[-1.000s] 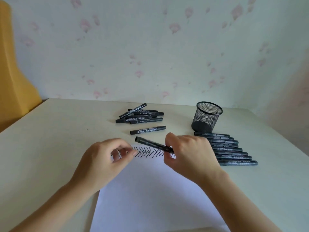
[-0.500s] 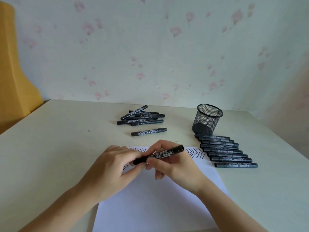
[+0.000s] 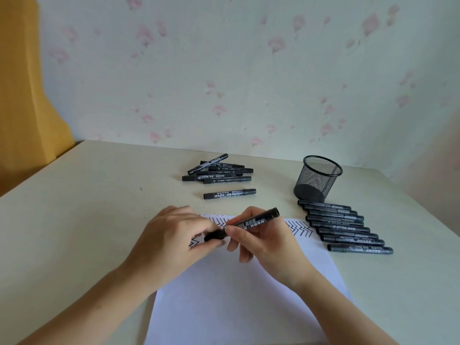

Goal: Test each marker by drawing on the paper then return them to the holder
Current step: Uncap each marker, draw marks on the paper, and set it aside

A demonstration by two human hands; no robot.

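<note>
Both hands are on one black marker (image 3: 251, 222) over the paper (image 3: 236, 295), left hand (image 3: 174, 242) pinching its cap end, right hand (image 3: 263, 240) gripping the barrel, while the mesh holder (image 3: 317, 181) sits back right, above a marker row (image 3: 348, 229).

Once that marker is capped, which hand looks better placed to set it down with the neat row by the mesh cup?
Probably the right hand. It grips the marker by the barrel, on the side of the row of markers and holder. The left hand pinches only the cap end.
</note>
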